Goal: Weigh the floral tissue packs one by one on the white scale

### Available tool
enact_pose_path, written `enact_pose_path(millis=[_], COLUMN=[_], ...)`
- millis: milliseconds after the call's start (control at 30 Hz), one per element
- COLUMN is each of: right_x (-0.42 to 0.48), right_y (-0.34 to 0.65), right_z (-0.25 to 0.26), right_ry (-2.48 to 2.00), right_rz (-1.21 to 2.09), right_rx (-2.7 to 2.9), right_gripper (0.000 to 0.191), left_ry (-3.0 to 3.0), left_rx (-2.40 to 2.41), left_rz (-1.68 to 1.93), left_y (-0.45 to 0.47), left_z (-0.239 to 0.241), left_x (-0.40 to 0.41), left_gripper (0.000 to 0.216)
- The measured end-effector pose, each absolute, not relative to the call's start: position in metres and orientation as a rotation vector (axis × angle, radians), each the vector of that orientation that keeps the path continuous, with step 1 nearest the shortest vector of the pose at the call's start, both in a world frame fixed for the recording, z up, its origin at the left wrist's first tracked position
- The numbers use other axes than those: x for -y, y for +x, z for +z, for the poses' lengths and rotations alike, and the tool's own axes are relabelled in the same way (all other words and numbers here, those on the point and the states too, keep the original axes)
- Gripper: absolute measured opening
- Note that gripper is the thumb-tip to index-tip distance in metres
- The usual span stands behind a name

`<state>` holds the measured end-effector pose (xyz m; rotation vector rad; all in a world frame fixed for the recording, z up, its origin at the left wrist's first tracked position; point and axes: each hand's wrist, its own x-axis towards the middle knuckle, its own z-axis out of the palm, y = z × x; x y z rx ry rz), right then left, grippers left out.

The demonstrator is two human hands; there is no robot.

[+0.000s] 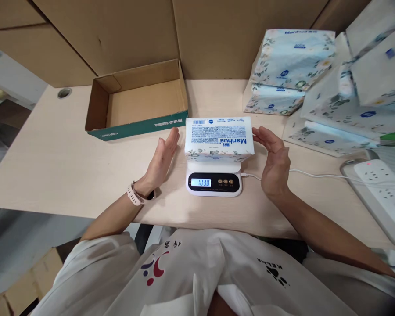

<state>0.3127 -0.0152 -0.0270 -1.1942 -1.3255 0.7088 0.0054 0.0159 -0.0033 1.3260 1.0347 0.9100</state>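
A pack of tissues [219, 137], white and pale blue with printed flowers, rests on a white digital kitchen scale [213, 183]. The lit display [201, 182] reads 103.0. To the left of the pack is my left hand [161, 160], open, its fingers stretched out and apart from the pack. On the other side my right hand [273, 160] is open too, with slightly curved fingers whose tips come close to the pack's right end; whether they touch it I cannot tell. Neither hand holds anything.
An open, shallow cardboard box [136, 103] with a green outside stands at the back left. Several more tissue packs [292, 59] are stacked at the back right. A white cable [322, 176] runs from the scale toward a power strip [382, 188]. Cardboard panels [217, 39] line the back.
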Motion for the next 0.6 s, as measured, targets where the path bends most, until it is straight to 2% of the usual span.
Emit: enact_pose_path(millis=[167,267,333,467,600], right_x=[0.016,0.017,0.018,0.02,0.019], right_y=[0.311,0.309,0.308,0.306,0.305], right_z=[-0.029,-0.029,-0.03,-0.03,-0.027], right_ry=[-1.201,-1.16,-1.116,-1.048,-1.066], right_rz=[0.699,0.663,0.63,0.57,0.594], right_rx=[1.349,1.36,1.374,1.397,1.329], right_gripper=[0.065,0.063,0.062,0.059,0.054], left_ry=[1.837,2.325,2.495,2.588,2.482], left_rx=[-1.056,-0.901,-0.791,-0.675,-0.738], left_rz=[0.99,0.782,0.602,0.433,0.542], left_y=[0.002,0.02,0.038,0.066,0.055], left_z=[0.024,0.054,0.067,0.072,0.063], left_x=[-0.026,-0.039,-0.049,-0.064,-0.058], left_gripper=[0.093,0.111,0.114,0.121,0.121])
